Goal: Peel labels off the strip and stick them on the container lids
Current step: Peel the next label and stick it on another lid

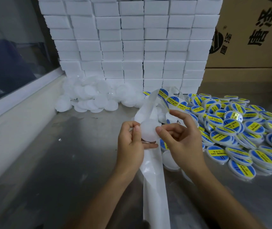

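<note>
white backing strip is trailing nearest the camera, running up between both hands and looping toward the blue-and-yellow labels on its far end. left hand is curling its fingers around a plain white lid, thumb pressing its edge. right hand is touching the lid's other side with its thumb while its fingers are pinching a peeled label just above. labelled lids are lying heaped on the grey tabletop to the right; unlabelled lids are piling up before stacked white boxes, a cardboard carton standing beside them.
</note>
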`<state>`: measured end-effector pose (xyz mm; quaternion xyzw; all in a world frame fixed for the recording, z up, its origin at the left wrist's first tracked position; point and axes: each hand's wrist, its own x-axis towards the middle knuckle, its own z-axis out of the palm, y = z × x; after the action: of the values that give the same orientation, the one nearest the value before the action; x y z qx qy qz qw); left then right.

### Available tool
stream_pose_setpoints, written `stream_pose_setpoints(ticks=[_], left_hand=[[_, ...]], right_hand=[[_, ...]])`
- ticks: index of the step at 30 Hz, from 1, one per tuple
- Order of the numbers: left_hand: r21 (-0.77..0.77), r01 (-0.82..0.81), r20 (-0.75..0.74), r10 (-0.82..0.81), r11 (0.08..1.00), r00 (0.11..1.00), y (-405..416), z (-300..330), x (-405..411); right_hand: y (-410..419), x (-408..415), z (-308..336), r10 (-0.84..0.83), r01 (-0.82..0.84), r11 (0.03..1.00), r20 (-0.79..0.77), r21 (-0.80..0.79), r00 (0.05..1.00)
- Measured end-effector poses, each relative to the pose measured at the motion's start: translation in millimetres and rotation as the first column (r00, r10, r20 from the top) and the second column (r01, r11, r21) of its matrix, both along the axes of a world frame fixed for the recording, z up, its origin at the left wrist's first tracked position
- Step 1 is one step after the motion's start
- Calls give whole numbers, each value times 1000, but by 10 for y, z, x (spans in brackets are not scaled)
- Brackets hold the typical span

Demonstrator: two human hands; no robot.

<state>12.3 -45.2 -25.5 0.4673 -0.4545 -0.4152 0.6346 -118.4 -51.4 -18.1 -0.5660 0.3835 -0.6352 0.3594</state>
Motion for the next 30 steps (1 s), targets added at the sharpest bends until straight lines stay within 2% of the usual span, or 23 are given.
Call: stream_pose_setpoints(ticks=[5, 10, 14, 17, 20, 23, 26, 30], left_hand=[[80, 83, -182, -68, 993, 981, -14, 17, 45], [111, 171, -279, -134, 979, 951, -3, 29, 70], [134, 179, -342, -125, 975, 932, -15, 26, 78], [142, 184, -375, -119, 973, 919, -26, 17, 92], [132, 192, -412, -123, 972, 903, -36, 1, 109], [117, 188, -438, -119, 975, 891, -55, -14, 122], [99, 184, -456, -120, 978, 882, -74, -24, 133], [90, 197, -450, -137, 976, 882, -74, -28, 141]], right_hand=[[-21, -34, -1, -40, 40, 999, 31, 17, 999], [-24, -69, -4, -77, 76, 996, 20, 48, 997], [-42, -79, -27, -266, 266, 964, -101, -8, 959], [-67, -155, 20, -351, 347, 935, -65, -70, 934], [-77, -226, 64, -317, 317, 948, 69, 16, 946], [-78, -233, 83, -208, 177, 969, 188, 170, 960], [-66, -207, 72, -95, 58, 972, 155, 229, 983], [-28, -132, 66, -47, 35, 974, 49, 224, 998]])
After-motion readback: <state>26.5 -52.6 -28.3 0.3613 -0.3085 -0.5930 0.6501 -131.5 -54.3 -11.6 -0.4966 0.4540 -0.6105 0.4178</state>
